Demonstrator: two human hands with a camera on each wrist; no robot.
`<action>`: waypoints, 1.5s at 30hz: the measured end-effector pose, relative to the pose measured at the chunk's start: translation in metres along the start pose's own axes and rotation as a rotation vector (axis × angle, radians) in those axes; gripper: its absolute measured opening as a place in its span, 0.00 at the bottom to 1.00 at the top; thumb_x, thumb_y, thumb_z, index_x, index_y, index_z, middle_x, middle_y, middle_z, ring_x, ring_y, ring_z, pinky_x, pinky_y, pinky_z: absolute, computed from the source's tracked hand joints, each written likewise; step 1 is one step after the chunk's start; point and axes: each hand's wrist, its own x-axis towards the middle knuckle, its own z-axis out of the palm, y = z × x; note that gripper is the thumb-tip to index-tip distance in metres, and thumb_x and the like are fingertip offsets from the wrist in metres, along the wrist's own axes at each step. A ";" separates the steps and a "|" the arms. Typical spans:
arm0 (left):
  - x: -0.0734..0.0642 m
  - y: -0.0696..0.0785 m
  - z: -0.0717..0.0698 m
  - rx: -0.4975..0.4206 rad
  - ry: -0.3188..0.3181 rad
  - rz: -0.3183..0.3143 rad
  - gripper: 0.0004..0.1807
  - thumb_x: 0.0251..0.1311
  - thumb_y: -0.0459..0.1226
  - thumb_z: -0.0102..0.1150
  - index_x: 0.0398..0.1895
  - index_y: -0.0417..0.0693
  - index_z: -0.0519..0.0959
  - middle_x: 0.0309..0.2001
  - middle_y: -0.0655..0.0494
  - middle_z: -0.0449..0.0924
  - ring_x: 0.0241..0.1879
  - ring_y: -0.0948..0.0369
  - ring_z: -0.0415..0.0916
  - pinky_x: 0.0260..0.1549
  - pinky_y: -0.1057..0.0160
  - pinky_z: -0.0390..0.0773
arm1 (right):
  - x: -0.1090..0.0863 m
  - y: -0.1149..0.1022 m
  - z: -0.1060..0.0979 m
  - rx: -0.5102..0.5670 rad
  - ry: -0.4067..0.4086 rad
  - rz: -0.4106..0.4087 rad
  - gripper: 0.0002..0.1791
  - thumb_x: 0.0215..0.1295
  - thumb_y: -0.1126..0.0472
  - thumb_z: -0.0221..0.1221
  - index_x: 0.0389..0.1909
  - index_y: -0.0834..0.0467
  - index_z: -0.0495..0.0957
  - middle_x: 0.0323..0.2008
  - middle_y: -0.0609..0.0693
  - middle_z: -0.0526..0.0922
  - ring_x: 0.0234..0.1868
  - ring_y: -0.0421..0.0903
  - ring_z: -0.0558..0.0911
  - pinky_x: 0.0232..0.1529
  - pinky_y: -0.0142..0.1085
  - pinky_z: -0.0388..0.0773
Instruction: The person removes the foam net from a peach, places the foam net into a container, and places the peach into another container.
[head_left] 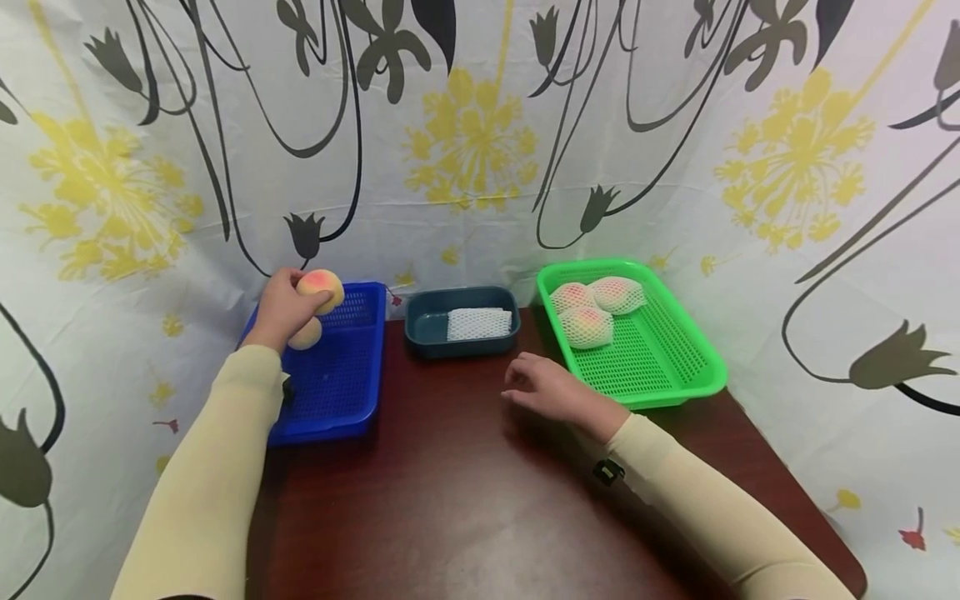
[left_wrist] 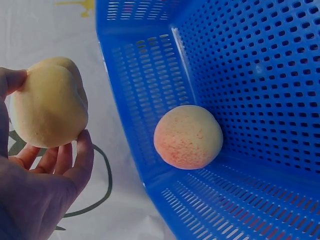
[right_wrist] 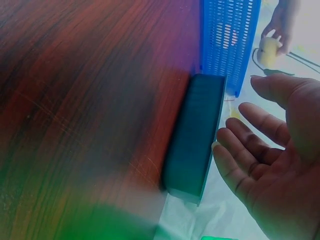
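My left hand grips a yellow-pink peach between thumb and fingers, raised over the far left part of the blue basket. Below it a second peach lies in that basket, against a corner in the left wrist view. My right hand hovers over the table, its fingers loosely bent and holding nothing. It is between the dark teal tray and the green basket. In the right wrist view the palm shows bare, with the fingers apart.
White foam netting sleeves lie in the right half of the teal tray. Three net-wrapped peaches sit at the far end of the green basket. A patterned cloth hangs behind and beside the dark red wooden table.
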 end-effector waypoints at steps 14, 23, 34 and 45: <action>0.014 -0.020 0.017 0.037 -0.039 -0.034 0.42 0.73 0.52 0.68 0.74 0.30 0.66 0.70 0.30 0.71 0.66 0.37 0.72 0.65 0.37 0.74 | -0.002 0.001 0.004 0.005 0.012 -0.038 0.12 0.73 0.55 0.74 0.47 0.57 0.85 0.44 0.47 0.85 0.45 0.44 0.84 0.51 0.43 0.85; 0.021 -0.040 0.032 0.120 -0.127 -0.065 0.41 0.74 0.48 0.68 0.72 0.24 0.65 0.68 0.23 0.70 0.66 0.32 0.71 0.68 0.34 0.71 | -0.005 -0.002 0.006 -0.019 0.018 -0.055 0.10 0.72 0.55 0.74 0.44 0.52 0.84 0.43 0.44 0.83 0.43 0.42 0.82 0.49 0.41 0.84; 0.046 -0.074 0.053 0.315 -0.235 -0.074 0.46 0.68 0.56 0.72 0.71 0.27 0.67 0.65 0.26 0.75 0.62 0.32 0.75 0.64 0.34 0.73 | -0.007 -0.007 0.003 -0.008 -0.008 -0.074 0.10 0.74 0.54 0.73 0.46 0.55 0.85 0.42 0.44 0.82 0.42 0.42 0.82 0.48 0.40 0.84; 0.035 -0.060 0.059 0.421 -0.308 -0.039 0.44 0.72 0.46 0.65 0.76 0.19 0.60 0.70 0.18 0.68 0.68 0.26 0.70 0.69 0.30 0.70 | -0.008 -0.011 0.006 0.002 -0.020 -0.075 0.09 0.74 0.55 0.73 0.45 0.55 0.85 0.42 0.43 0.82 0.42 0.41 0.81 0.47 0.40 0.84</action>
